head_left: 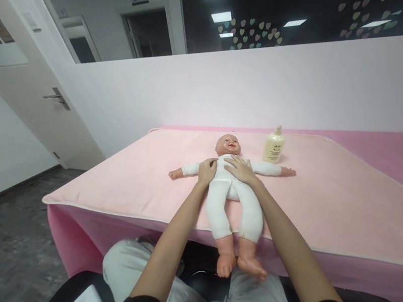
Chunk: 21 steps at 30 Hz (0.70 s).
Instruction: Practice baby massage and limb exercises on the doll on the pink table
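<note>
A baby doll in a white cloth body lies on its back on the pink mat, head away from me, arms spread wide. Its bare feet hang past the table's front edge. My right hand rests flat on the doll's chest, fingers spread. At the side of the torso, below the doll's arm on the left, my left hand is closed against the doll; its fingers are curled and partly hidden. Behind the doll's outstretched arm on the right stands a pale yellow pump bottle, upright and untouched.
The pink mat covers a table with a darker pink cloth hanging down in front. A white wall with a dark window rises behind. At the left is a door. A white object lies on a black surface beside my leg.
</note>
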Motion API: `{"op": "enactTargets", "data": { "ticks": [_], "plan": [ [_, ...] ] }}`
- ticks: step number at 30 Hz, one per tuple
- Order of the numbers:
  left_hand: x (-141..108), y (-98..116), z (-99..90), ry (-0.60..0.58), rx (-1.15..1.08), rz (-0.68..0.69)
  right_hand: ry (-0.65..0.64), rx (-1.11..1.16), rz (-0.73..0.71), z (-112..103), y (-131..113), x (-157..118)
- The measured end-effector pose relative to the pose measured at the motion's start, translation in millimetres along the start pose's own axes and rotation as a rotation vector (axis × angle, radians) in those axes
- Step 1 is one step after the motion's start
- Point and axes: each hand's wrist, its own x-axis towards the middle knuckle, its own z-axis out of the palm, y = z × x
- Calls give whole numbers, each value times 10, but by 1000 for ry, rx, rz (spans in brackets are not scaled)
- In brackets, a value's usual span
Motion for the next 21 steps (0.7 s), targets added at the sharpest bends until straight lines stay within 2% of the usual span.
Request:
{"op": "enactTargets", "data": {
  "ticks": [4,8,11,13,17,21],
  "plan": [
    [-9,27,-18,-23,9,-12,98,67,33,34,91,43],
    [-15,67,-59,-93,43,2,215,205,87,39,234,49],
    [-17,101,-73,-95,30,60,320,295,185,54,339,43],
    [-28,139,-71,-129,-60,133,385,314,232,69,388,49],
    [-79,268,-84,-412,-238,268,444,345,229,96,430,79],
    [-99,386,-132,-631,-132,352,472,380,222,123,429,98]
  ]
}}
